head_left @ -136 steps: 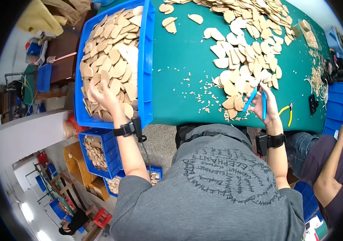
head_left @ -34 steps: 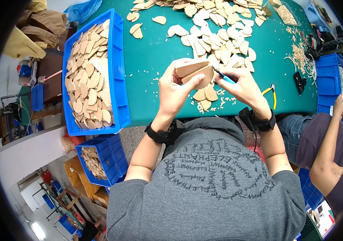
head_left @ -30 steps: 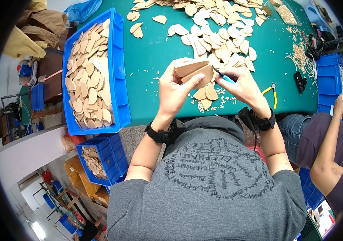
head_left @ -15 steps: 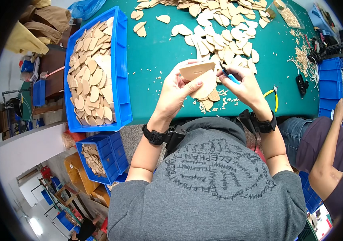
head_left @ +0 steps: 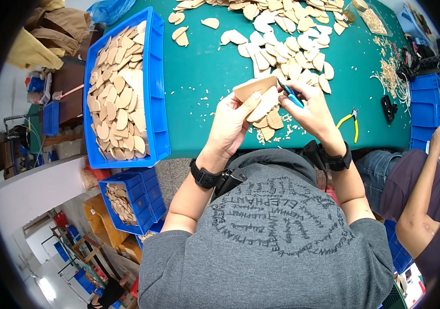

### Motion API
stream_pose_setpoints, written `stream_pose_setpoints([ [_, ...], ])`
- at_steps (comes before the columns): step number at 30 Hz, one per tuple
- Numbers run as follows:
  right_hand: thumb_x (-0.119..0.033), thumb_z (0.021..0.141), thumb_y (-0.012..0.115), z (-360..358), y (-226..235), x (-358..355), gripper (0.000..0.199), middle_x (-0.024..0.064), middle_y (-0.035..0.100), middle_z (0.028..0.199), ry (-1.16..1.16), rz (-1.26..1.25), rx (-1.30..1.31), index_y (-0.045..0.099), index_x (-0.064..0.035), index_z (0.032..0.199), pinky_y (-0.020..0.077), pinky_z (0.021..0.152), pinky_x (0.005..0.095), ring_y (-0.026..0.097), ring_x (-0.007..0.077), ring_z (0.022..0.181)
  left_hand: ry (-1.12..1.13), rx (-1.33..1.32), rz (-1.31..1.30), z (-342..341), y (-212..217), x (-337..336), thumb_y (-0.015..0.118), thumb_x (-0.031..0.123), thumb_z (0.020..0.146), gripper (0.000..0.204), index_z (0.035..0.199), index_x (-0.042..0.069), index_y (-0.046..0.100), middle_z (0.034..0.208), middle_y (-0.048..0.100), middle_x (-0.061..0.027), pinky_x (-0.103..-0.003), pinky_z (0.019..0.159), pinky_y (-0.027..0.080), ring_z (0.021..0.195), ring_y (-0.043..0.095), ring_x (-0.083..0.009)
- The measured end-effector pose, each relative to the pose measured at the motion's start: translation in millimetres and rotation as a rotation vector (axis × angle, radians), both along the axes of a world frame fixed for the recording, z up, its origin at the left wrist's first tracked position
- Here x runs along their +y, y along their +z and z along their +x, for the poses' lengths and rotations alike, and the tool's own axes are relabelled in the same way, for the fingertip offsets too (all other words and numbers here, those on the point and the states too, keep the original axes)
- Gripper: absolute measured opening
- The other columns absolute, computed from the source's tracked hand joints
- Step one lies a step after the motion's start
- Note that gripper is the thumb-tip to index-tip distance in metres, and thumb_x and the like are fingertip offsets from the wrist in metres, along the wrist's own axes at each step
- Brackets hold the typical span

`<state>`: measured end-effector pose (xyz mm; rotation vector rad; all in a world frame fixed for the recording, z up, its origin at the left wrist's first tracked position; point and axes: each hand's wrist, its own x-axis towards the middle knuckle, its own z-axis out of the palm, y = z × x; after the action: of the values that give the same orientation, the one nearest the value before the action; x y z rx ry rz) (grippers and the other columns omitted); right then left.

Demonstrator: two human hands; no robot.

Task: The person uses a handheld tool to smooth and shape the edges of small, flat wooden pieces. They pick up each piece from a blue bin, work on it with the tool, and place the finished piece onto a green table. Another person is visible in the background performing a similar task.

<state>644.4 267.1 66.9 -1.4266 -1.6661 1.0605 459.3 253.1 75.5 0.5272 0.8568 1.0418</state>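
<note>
Between the thumb and fingers of my left hand (head_left: pixel 226 126) are thin tan flat pieces, perhaps wooden. The upper flat piece (head_left: pixel 251 89) has a straight top edge; the lower one (head_left: pixel 262 106) shows a jagged edge. My right hand (head_left: pixel 312 110) is closed around blue-handled cutters (head_left: pixel 294 98), their dark jaws beside the right end of the upper piece. Whether the jaws touch it I cannot tell. Beneath my hands, a few more tan pieces (head_left: pixel 270 123) lie on the green table (head_left: pixel 199 116) among small light scraps.
Beyond my hands spreads a heap of tan pieces (head_left: pixel 287 49). A blue crate (head_left: pixel 153 92) full of similar pieces stands at left. Yellow-handled pliers (head_left: pixel 356 126) and a black object (head_left: pixel 386 108) lie at right. A co-worker's arm (head_left: pixel 426 180) is at far right.
The held pieces have tilted in my left hand, bringing the lower one's jagged edge into clearer view. The cutters have turned more upright beside the upper piece's right end.
</note>
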Motion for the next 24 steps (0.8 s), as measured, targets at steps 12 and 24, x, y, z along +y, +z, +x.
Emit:
stream_pose_setpoints([
  [12,-0.023,0.078,0.065,-3.9,-4.5,2.2,0.029,0.0077,0.066,0.078,-0.089,0.051,0.011,0.067,-0.0101,0.104,0.0492,0.064,0.03,0.061,0.0176,0.066,0.002,0.014,-0.025,-2.7,1.3,2.5,0.061,0.016,0.091,0.031,0.118,0.001,0.056,0.098,0.067,-0.0067,-0.02,0.061,0.051,0.081,0.065,-0.0106],
  [24,-0.018,0.078,0.063,-5.7,-1.3,3.6,0.026,0.0072,0.069,0.081,-0.009,0.032,0.003,0.068,-0.0082,0.102,0.0509,0.067,0.0274,0.066,0.016,0.071,0.007,0.027,0.027,-2.9,-1.3,2.3,0.06,0.014,0.091,0.031,0.118,0.0,0.056,0.1,0.067,-0.0076,-0.022,0.063,0.052,0.083,0.065,-0.0107],
])
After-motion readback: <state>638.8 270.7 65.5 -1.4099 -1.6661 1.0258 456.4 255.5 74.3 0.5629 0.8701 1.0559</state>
